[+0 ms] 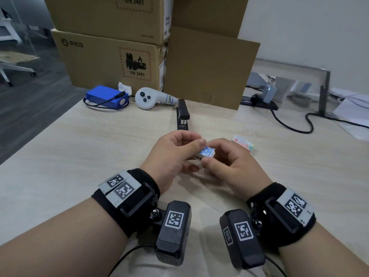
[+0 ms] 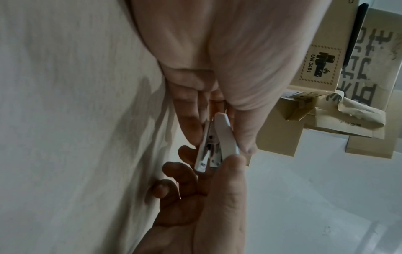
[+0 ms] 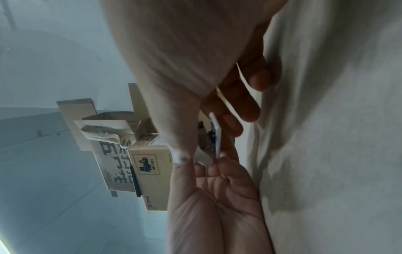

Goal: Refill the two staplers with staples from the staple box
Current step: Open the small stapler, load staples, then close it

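A small white stapler (image 1: 207, 152) with a blue dotted top is held above the table between both hands. My left hand (image 1: 175, 150) pinches it from the left with thumb on top, and my right hand (image 1: 225, 158) pinches its near end. In the left wrist view the small stapler (image 2: 217, 142) is hinged partly apart, its metal channel showing. The right wrist view shows the small stapler (image 3: 214, 137) edge-on between the fingers. A black stapler (image 1: 182, 114) lies swung wide apart on the table beyond the hands. The pastel staple box (image 1: 244, 144) lies just right of the hands.
Stacked cardboard boxes (image 1: 111, 56) stand at the back. A blue battery pack (image 1: 106, 97) and a white controller (image 1: 151, 97) lie before them. A black cable (image 1: 289, 122) and charger sit at back right. The light wooden table (image 1: 79, 156) drops off along its left edge.
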### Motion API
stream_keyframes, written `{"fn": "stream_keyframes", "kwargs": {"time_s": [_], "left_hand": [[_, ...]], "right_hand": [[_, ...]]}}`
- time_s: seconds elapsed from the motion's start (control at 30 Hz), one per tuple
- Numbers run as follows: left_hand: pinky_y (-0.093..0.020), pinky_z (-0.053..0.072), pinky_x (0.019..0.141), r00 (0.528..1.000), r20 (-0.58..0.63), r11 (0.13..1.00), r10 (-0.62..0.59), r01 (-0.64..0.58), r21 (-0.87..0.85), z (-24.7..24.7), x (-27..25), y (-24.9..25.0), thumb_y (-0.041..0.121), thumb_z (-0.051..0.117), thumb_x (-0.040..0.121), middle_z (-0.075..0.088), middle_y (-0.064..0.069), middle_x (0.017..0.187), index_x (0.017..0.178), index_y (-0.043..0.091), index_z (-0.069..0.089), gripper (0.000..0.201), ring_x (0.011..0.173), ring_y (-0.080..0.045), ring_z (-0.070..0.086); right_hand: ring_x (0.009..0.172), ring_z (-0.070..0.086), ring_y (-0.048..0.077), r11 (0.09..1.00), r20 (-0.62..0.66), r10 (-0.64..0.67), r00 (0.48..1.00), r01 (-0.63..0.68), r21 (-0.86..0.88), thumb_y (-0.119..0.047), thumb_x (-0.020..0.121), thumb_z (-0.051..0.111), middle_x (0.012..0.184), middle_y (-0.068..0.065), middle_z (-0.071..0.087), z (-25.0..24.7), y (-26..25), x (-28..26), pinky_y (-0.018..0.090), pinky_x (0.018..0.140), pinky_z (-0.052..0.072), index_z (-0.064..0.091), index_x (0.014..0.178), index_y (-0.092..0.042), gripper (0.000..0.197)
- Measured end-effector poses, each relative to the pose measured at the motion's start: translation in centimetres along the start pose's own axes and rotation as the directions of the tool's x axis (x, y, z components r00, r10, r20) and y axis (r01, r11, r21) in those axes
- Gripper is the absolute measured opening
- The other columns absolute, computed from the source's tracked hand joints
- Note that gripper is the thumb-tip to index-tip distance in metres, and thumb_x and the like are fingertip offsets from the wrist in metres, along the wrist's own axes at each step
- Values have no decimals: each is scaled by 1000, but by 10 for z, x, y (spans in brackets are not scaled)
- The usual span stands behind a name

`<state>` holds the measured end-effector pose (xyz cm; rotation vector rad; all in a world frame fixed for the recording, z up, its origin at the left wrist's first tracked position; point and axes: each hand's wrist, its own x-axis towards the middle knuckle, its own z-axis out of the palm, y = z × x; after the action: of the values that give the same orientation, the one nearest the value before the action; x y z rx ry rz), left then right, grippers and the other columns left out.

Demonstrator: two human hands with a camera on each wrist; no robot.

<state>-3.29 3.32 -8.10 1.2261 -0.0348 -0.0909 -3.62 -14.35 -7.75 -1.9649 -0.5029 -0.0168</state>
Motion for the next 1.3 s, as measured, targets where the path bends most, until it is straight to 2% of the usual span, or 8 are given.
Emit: {"fn": "stream_keyframes", "kwargs": {"time_s": [0.07,0.2,0.3,0.43,0.73,0.9,1.13,1.3], "left_hand": [[-28,56,53,1000,0,1000,-9,9,-8,1,0,1,13,74,88,72,-5,85,100,9,69,14,65,-14,68],[-30,60,68,999,-28,998,-20,18,-54,1,1,1,21,70,93,69,-6,103,100,16,70,9,87,-15,69],[-34,62,75,997,-80,995,-21,13,-103,-1,3,2,21,67,95,65,-5,107,104,16,69,11,100,-15,64],[-31,57,64,993,-118,992,-24,9,-126,-3,4,2,20,64,95,63,-3,99,101,17,69,9,93,-16,61],[-26,48,52,986,-144,983,-81,56,-172,-6,6,5,19,60,97,58,0,80,98,20,70,9,63,-10,57],[-28,48,58,983,-159,977,-94,60,-205,-8,9,6,17,60,96,61,0,84,95,22,70,11,72,-10,57],[-27,47,57,988,-128,983,-87,64,-174,-7,6,7,17,60,95,64,-3,90,101,20,70,12,80,-15,58],[-26,47,55,991,-98,985,-90,74,-159,-6,3,10,16,59,96,63,-3,86,103,18,71,14,78,-17,59]], "right_hand": [[65,55,2,996,-93,-24,995,16,-88,-29,87,71,77,-13,67,1,-1,1,16,64,44,73,93,-26,6],[72,58,9,982,-212,25,977,-63,-175,-31,87,67,79,-3,69,2,-2,6,9,71,41,77,82,-19,17],[53,45,12,965,-303,200,932,-241,-106,-31,88,69,58,-5,56,-1,-1,16,19,54,39,72,71,-7,30],[41,51,18,889,-337,425,840,-458,-21,-30,79,69,53,2,65,-2,-1,47,25,44,41,68,70,-5,26],[49,61,23,820,-341,510,789,-567,-85,-34,87,70,67,13,74,13,-4,132,44,65,63,72,77,-1,35],[41,56,20,768,-362,512,779,-604,-213,-44,83,72,53,4,68,15,1,139,34,55,59,72,67,-8,40],[83,66,21,768,-502,236,832,-476,-428,-44,86,57,83,-4,70,-32,1,105,35,76,53,67,82,-23,24],[87,68,19,667,-404,448,797,-599,-443,-48,71,63,98,-7,66,-65,21,75,43,84,58,60,93,-33,27]]}}
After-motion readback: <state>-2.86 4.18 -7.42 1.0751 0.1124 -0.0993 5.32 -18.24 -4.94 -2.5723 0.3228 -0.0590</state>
